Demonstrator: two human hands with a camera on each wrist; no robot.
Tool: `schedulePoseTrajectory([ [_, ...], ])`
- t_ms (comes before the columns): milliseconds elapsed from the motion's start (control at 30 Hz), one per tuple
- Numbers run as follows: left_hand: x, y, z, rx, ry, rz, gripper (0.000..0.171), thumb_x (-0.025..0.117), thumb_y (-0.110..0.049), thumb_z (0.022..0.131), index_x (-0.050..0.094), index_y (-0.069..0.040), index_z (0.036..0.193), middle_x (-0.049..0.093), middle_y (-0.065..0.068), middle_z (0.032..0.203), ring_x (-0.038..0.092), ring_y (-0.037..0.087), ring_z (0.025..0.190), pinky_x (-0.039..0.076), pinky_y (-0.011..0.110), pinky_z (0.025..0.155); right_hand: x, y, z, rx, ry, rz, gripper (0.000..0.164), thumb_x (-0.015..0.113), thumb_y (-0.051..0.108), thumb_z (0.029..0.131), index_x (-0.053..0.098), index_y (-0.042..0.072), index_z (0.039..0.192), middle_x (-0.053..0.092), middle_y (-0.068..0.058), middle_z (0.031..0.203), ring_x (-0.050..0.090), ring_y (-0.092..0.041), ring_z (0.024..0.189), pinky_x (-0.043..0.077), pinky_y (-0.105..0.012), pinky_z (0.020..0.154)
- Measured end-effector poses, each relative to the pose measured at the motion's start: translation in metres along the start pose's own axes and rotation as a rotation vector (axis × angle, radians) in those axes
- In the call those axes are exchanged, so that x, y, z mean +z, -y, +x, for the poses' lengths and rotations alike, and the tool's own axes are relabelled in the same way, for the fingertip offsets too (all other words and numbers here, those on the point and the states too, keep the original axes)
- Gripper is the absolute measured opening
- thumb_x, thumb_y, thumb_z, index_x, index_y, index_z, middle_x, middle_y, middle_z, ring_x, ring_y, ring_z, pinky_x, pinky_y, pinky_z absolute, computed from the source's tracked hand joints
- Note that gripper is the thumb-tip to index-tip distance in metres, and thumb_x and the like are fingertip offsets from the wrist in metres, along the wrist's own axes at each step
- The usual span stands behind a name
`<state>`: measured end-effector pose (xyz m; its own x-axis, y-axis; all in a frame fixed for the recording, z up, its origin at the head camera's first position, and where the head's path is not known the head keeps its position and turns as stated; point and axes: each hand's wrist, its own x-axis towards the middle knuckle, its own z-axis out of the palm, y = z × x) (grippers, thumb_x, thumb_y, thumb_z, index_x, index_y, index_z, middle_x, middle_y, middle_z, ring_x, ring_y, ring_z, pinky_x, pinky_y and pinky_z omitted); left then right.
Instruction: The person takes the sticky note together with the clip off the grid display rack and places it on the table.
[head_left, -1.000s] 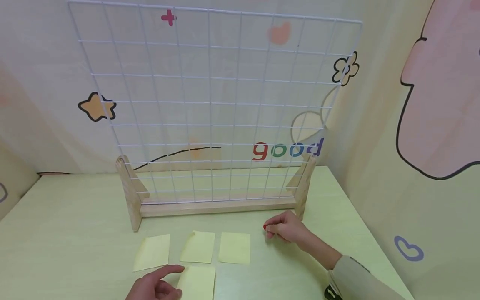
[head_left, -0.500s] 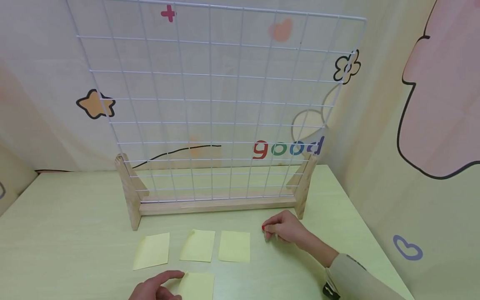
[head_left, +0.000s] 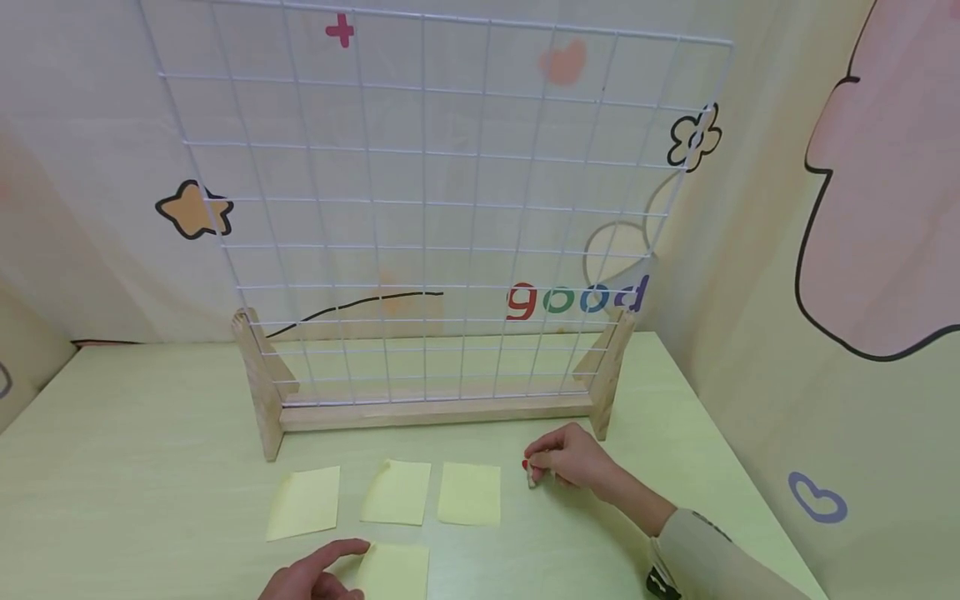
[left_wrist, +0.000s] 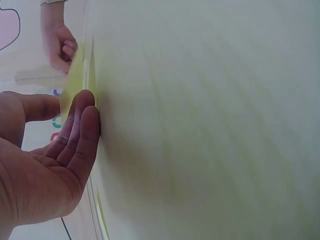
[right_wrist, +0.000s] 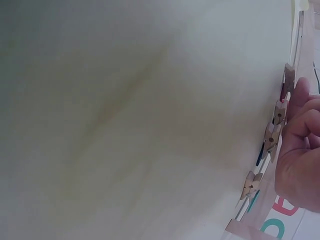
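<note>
My left hand [head_left: 311, 573] pinches the left edge of a yellow sticky note [head_left: 396, 575] at the bottom of the head view. In the left wrist view that note [left_wrist: 76, 80] rises at a slant between thumb and fingers. Farther right, my right hand [head_left: 572, 457] pinches a small wooden clothespin [head_left: 531, 478] with a red piece on it. The right wrist view has this clothespin [right_wrist: 289, 75] by the fingertips. Other small clothespins [right_wrist: 271, 141] stand close to the hand there; in the head view the hand mostly hides them.
Three more sticky notes, left [head_left: 303, 503], middle [head_left: 397, 493] and right [head_left: 469, 494], lie in a row on the pale table [head_left: 150, 433]. Behind them a white wire grid [head_left: 423, 225] stands in a wooden base [head_left: 435, 414]. Printed walls enclose the back and right.
My left hand and its note have shifted slightly toward me. At my right fingertips the clothespin has moved a little nearer me, and more of its wood shows.
</note>
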<state>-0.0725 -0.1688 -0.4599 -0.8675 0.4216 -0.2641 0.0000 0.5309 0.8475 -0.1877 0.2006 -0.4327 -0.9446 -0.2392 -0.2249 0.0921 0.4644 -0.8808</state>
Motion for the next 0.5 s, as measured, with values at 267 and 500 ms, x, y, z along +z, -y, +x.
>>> schedulePoseTrajectory([
  [267,-0.002,0.003,0.0,-0.015,-0.01,0.019,0.053,0.067,-0.031,0.09,0.051,-0.001,0.13,0.066,-0.005,0.074,0.059,0.006,0.068,0.045,0.022,0.061,-0.005,0.001,-0.001,0.018,-0.019,-0.021,0.02,0.061,0.008,0.092,0.07,-0.005,0.105,0.066,-0.003,0.067,0.035,-0.008,0.043,0.025,-0.02,0.042],
  [500,-0.006,0.007,-0.002,0.038,-0.038,0.104,0.044,0.066,-0.03,0.091,0.056,-0.002,0.123,0.068,-0.007,0.072,0.058,-0.001,0.064,0.043,0.021,0.059,-0.013,0.002,-0.002,-0.012,-0.005,0.002,0.023,0.058,0.009,0.094,0.067,-0.006,0.109,0.066,-0.006,0.068,0.04,-0.009,0.046,0.029,-0.022,0.045],
])
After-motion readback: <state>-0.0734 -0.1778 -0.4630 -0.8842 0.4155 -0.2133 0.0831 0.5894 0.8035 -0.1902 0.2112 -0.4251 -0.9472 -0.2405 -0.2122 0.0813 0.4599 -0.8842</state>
